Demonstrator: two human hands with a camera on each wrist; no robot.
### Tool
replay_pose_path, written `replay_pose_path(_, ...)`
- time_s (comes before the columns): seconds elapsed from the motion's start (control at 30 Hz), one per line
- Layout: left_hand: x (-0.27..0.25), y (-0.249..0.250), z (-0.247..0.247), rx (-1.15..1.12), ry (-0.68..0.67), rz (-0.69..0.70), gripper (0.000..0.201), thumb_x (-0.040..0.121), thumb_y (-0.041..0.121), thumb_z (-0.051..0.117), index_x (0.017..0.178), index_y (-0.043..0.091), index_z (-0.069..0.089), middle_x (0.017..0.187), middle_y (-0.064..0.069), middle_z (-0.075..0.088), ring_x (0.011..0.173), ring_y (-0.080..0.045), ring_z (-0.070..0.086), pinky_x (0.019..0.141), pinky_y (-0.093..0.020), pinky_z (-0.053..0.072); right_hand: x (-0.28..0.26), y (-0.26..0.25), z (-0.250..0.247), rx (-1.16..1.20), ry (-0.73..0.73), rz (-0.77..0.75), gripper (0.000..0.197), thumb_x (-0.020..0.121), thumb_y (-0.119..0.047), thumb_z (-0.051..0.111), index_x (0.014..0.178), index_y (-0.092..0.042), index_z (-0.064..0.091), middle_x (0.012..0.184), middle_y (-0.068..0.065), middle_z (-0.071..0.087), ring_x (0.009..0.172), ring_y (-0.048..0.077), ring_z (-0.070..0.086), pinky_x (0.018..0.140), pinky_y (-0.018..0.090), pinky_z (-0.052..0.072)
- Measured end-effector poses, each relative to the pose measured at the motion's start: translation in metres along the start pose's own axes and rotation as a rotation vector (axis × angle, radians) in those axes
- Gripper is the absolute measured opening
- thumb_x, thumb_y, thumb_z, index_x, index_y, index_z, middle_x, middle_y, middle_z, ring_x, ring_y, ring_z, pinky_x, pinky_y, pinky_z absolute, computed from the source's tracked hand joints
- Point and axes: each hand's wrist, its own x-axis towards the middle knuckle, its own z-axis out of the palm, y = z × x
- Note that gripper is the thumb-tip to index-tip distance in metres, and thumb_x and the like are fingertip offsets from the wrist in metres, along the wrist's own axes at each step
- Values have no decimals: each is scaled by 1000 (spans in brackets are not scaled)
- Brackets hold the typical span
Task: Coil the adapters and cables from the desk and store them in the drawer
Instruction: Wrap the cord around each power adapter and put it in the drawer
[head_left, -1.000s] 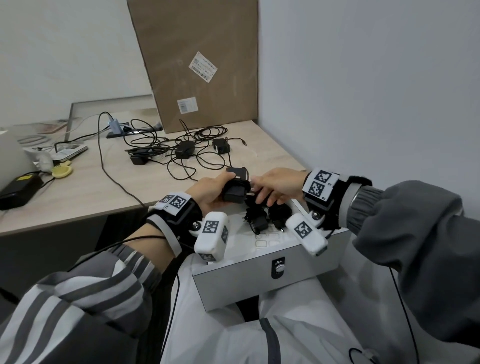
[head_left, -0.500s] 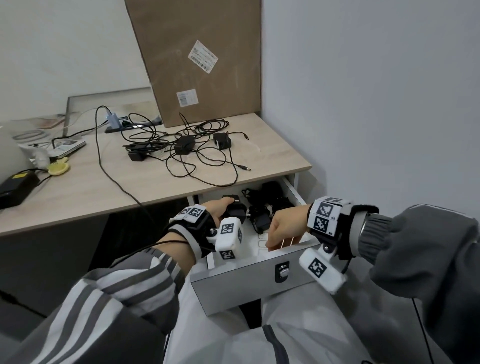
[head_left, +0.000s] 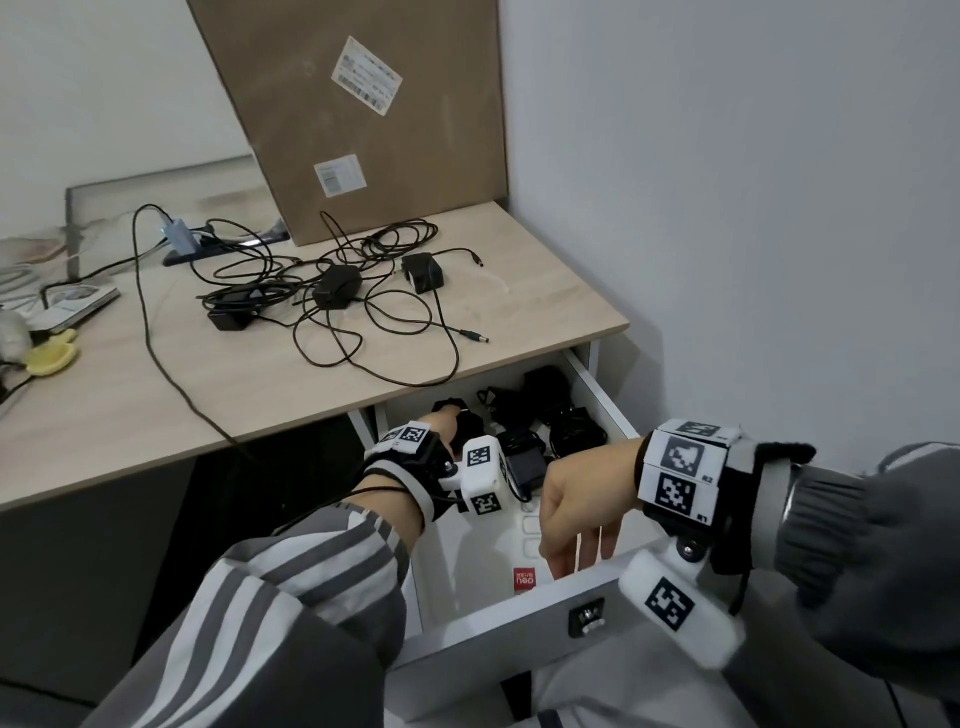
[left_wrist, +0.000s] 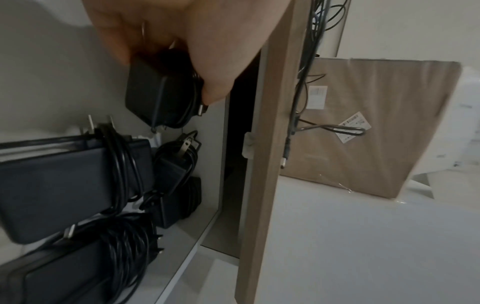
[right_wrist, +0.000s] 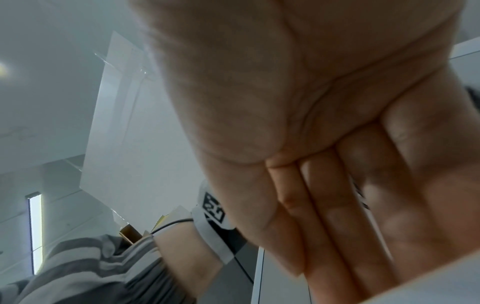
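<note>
Your left grip (left_wrist: 182, 41) is clamped on a small black adapter (left_wrist: 161, 92) with its cable wound round it, thumb and fingers pinching it at the far left of the open drawer (head_left: 498, 618), just under the counter (head_left: 156, 395) edge. Your right grip (head_left: 576, 499) holds nothing: its fingers (right_wrist: 363, 216) lie straight and together, pointing down inside the drawer's near front wall.

The drawer already holds several coiled black adapters (head_left: 550, 415), bunched at its far end; the left wrist view shows two large flat bricks (left_wrist: 59, 181) wrapped in cable beside smaller plug-in ones. A small red packet (head_left: 525, 580) lies at the near end.

On the counter, three more adapters sit in a tangle of loose cables (head_left: 363, 312) near the far right corner, in front of a leaning cardboard box (head_left: 363, 104).
</note>
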Motion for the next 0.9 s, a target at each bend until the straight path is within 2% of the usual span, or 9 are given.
replay_pose_path(0.07,4,-1,2,-28,-24,-13,49,96,28,50,137,2,46,142,-18,47,100,-22,50,80,-33,48,1,0,-1,-13,1,0,25,93,-19,55,98,-2,72,107,12,71,85,17,64,78,29,55)
replay_pose_path(0.13,8,-2,3,-37,-32,-18,50,95,28,51,137,2,46,142,-18,47,110,-26,54,84,-34,48,1,1,0,-22,-2,-3,23,93,-20,55,95,-6,73,107,11,71,86,16,65,79,28,54)
replay_pose_path(0.23,8,-3,4,-7,-39,-8,51,96,30,52,137,2,46,142,-17,47,126,-32,51,82,-32,49,0,0,1,-19,-5,-2,20,93,-21,55,88,-10,72,106,9,72,87,15,65,80,28,54)
replay_pose_path(0.4,5,-3,8,43,-58,-3,50,98,31,50,138,3,45,143,-16,47,128,-31,50,80,-31,48,-3,-2,2,-30,9,0,24,92,-21,55,96,-6,73,105,9,72,88,15,66,83,31,54)
replay_pose_path(0.53,-1,3,8,101,-56,19,44,101,24,44,138,-1,44,142,-18,47,128,-33,49,80,-30,43,-5,-2,3,-14,18,-4,25,92,-20,55,98,-3,72,105,10,72,92,19,68,83,31,54)
replay_pose_path(0.67,-17,14,8,72,-60,-36,33,103,18,40,126,-3,49,120,-22,59,109,-35,57,72,-33,41,-7,-1,5,-3,31,-5,25,92,-18,55,97,-1,72,105,12,72,87,18,66,78,29,55)
replay_pose_path(0.73,-21,14,8,121,-42,-37,36,102,16,40,129,-6,47,122,-24,57,108,-35,57,70,-34,40,-8,-2,7,6,34,-3,23,92,-17,55,96,-2,72,105,13,72,85,19,66,77,29,55)
replay_pose_path(0.83,-28,12,9,101,-37,-32,39,99,12,42,133,-7,43,103,-23,58,70,-25,51,54,-31,39,-9,-3,9,14,43,3,21,92,-16,55,93,-3,72,105,15,71,84,19,65,75,29,55)
replay_pose_path(0.9,-32,13,9,59,-47,-59,29,99,11,42,122,-6,47,83,-17,52,63,-24,46,52,-33,36,-9,-2,11,15,56,5,20,91,-17,55,91,-5,72,105,14,71,84,18,65,73,27,55)
